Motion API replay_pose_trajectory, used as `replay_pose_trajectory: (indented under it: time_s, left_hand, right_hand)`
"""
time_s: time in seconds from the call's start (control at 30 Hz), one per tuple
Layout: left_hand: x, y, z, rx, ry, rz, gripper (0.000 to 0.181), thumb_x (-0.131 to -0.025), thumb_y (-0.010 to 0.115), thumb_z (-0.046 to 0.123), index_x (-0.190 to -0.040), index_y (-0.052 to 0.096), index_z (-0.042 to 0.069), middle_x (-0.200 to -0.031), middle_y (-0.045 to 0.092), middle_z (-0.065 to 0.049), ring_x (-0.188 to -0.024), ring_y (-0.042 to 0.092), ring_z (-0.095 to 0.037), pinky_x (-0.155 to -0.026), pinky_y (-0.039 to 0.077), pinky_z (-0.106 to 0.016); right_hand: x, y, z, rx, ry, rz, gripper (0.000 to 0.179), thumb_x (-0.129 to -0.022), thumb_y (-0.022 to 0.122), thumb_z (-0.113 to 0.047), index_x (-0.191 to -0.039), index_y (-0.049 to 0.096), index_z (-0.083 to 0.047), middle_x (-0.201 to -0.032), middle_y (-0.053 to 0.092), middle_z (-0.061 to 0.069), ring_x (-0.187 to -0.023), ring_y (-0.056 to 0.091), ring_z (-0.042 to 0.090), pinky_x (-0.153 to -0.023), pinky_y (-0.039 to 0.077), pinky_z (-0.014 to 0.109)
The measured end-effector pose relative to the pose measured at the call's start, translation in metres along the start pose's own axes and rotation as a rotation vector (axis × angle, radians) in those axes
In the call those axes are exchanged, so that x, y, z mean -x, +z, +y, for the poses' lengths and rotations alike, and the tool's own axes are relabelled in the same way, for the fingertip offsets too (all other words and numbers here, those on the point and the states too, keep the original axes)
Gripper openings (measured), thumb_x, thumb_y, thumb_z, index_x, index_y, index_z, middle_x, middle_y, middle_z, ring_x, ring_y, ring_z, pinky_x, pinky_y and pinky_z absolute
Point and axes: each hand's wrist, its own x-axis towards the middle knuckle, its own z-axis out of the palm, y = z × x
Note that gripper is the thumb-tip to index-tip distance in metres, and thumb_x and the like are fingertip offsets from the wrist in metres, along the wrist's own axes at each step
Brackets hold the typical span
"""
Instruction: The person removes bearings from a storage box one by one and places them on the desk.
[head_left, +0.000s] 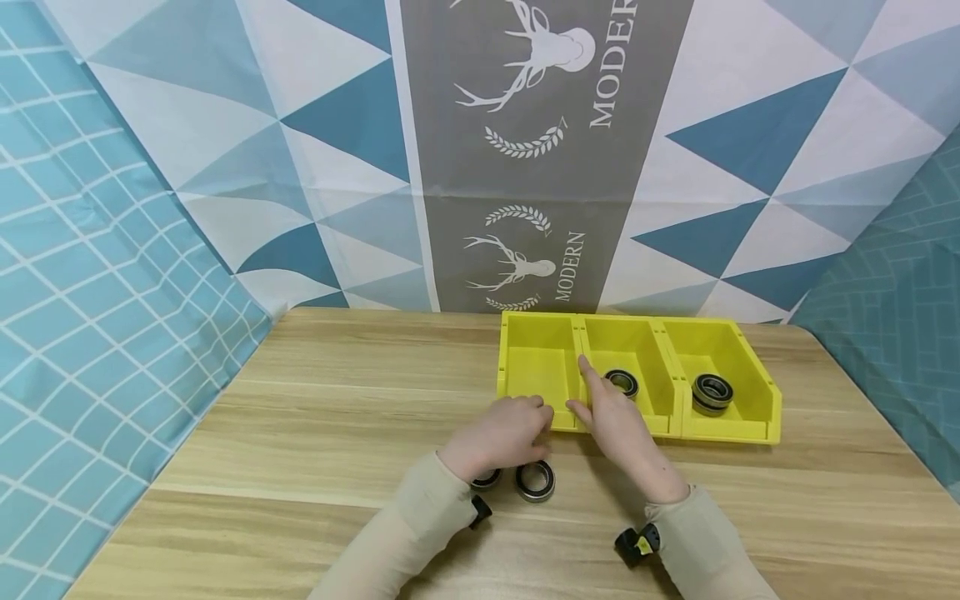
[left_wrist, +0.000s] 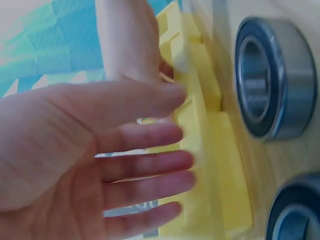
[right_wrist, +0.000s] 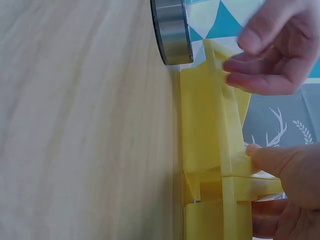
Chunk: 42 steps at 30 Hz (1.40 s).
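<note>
My left hand hovers by the front of the left compartment of a yellow three-part bin. Its fingers are loosely extended in the left wrist view, with nothing between them. Below it on the table lie two ball bearings, one in full view and another partly hidden by the wrist. My right hand reaches over the bin at the divider between the left and middle compartments, index finger straight. Its thumb is at the front rim in the right wrist view. Some of its fingers are hidden behind the bin there.
One bearing sits in the middle compartment, partly behind the right hand. Stacked bearings lie in the right compartment. The wooden table meets a patterned cloth backdrop behind the bin.
</note>
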Motion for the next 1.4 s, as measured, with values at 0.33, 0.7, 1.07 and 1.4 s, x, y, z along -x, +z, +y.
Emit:
replay_pose_trajectory:
  time_s: [0.33, 0.7, 1.07, 1.4]
  left_hand:
    - [-0.003, -0.002, -0.024, 0.031, -0.169, 0.398, 0.028, -0.077, 0.069, 0.022, -0.098, 0.061, 0.007, -0.099, 0.057, -0.007, -0.092, 0.054, -0.022, -0.085, 0.043, -0.036]
    - [-0.006, 0.01, -0.044, 0.45, -0.506, 0.467, 0.087, -0.076, 0.071, 0.016, -0.142, 0.016, 0.0, -0.134, 0.035, -0.028, -0.114, 0.046, -0.039, -0.095, 0.04, -0.044]
    - [-0.011, 0.02, -0.05, 0.558, -0.464, 0.311, 0.077, -0.079, 0.066, 0.012, -0.143, 0.023, 0.004, -0.134, 0.036, -0.026, -0.109, 0.051, -0.037, -0.09, 0.044, -0.042]
    - [-0.014, 0.029, -0.049, 0.475, -0.411, 0.267, 0.079, -0.081, 0.053, 0.005, -0.145, 0.007, 0.001, -0.131, 0.041, -0.03, -0.09, 0.058, -0.032, -0.079, 0.048, -0.041]
  right_hand:
    - [0.0, 0.0, 0.0, 0.001, 0.001, -0.001, 0.068, -0.084, 0.063, -0.023, -0.139, 0.031, 0.001, -0.106, 0.06, 0.028, -0.061, 0.055, 0.023, -0.061, 0.05, 0.041]
    - [0.0, 0.001, 0.0, -0.009, 0.003, -0.003, 0.069, -0.084, 0.063, -0.023, -0.139, 0.03, 0.002, -0.116, 0.056, 0.027, -0.075, 0.06, 0.034, -0.068, 0.051, 0.045]
    - [0.0, 0.0, 0.001, -0.006, 0.004, -0.003, 0.069, -0.084, 0.063, -0.023, -0.14, 0.029, 0.002, -0.115, 0.056, 0.028, -0.079, 0.061, 0.035, -0.071, 0.05, 0.046]
    - [0.0, 0.0, 0.001, 0.003, -0.007, 0.007, 0.069, -0.084, 0.063, -0.023, -0.139, 0.03, 0.002, -0.108, 0.059, 0.029, -0.071, 0.059, 0.032, -0.067, 0.051, 0.044]
